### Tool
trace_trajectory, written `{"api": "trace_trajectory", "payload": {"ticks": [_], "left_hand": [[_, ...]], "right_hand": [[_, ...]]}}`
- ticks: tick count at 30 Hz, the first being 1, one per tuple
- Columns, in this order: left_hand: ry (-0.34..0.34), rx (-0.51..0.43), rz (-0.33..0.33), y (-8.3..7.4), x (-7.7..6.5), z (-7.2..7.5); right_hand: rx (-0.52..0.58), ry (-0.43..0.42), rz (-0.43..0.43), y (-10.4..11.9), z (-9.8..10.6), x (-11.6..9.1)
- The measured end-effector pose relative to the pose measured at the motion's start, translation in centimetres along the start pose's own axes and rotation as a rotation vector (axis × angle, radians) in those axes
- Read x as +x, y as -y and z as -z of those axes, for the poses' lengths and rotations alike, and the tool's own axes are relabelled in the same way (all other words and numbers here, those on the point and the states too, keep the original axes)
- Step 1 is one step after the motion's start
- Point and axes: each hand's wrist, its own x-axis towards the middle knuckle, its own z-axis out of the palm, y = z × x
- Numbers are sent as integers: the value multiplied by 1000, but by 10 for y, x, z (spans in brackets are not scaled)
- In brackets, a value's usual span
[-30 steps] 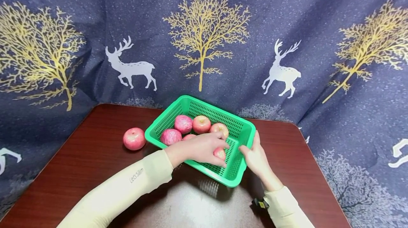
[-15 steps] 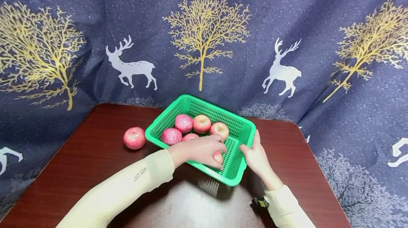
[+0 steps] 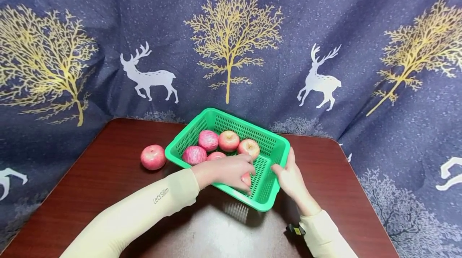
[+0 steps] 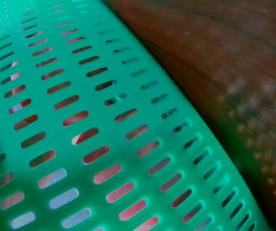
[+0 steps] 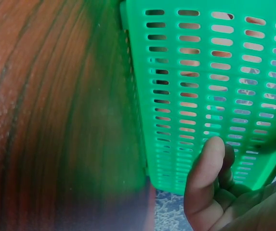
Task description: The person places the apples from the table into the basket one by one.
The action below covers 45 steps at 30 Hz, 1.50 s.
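Note:
A green plastic basket (image 3: 265, 206) with slotted walls stands on the table, several red apples inside. My left hand (image 3: 231, 171) reaches over the near rim and holds a small red apple (image 3: 246, 179) low in the near right part, much of the fruit hidden behind the fingers. At the right end, my right hand (image 3: 290, 178) grips the basket's rim, thumb on the inner side. Curled fingers (image 5: 207, 168) show against the outer wall in the right wrist view. The left wrist view holds mostly the basket's near wall (image 4: 80, 159), with red showing through its slots.
One loose apple (image 3: 153, 157) sits on the brown table (image 3: 108, 185) just left of the basket. A small black object with a yellow mark (image 3: 296, 230) is by the right sleeve. A blue cloth with deer and trees (image 3: 151, 17) hangs behind the table.
The left hand, with its apple, has shifted slightly left and lower toward the near side of the basket. The right hand and basket stay in place.

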Motion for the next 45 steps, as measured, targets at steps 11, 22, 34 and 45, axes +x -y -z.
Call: {"api": "trace_trajectory", "payload": {"ticks": [11,22,34,45], "left_hand": [[-34,-15,0,0,0,1],[-25,-157,64,8,-18,13],[-151,-185,9,15,-37,36],[-439,-269,142,37,-80,76]], "right_hand": [[-9,8,-19,0,1,0],[2,-9,-10,1,-2,-1],[-1,-13,-14,-1,0,2],[-13,3,-27,-2,0,0]]}}
